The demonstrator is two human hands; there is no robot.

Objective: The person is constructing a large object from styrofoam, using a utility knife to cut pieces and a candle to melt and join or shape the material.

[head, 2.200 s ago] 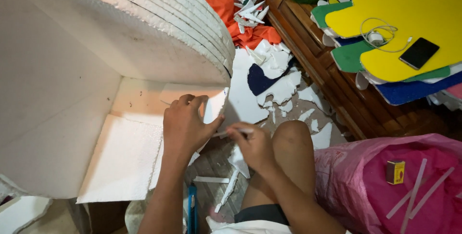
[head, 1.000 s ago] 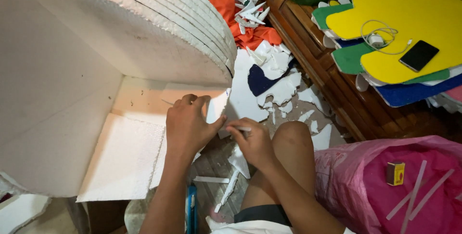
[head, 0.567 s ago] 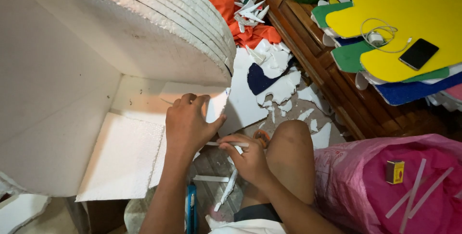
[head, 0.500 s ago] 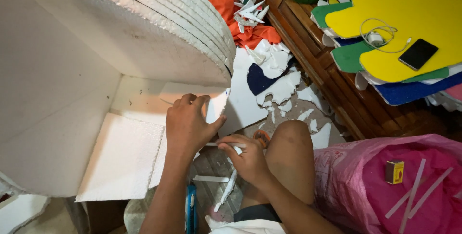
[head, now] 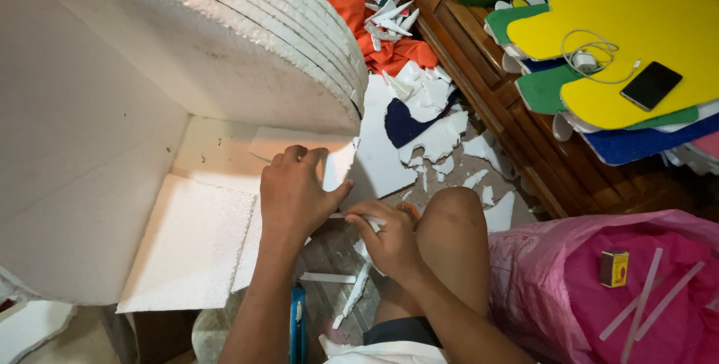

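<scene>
You pin the foam sheet flat while your other hand works its edge.

The white foam sheet (head: 225, 214) lies on the floor under the big stacked foam boards (head: 187, 57). Your left hand (head: 296, 195) presses on it, fingers spread, to stop it sliding. Your right hand (head: 389, 237) pinches a thin white strip (head: 358, 222) at the sheet's near edge, beside your knee (head: 453, 222).

Scrap-littered floor (head: 479, 173), brown wooden furniture (head: 524, 139).
</scene>
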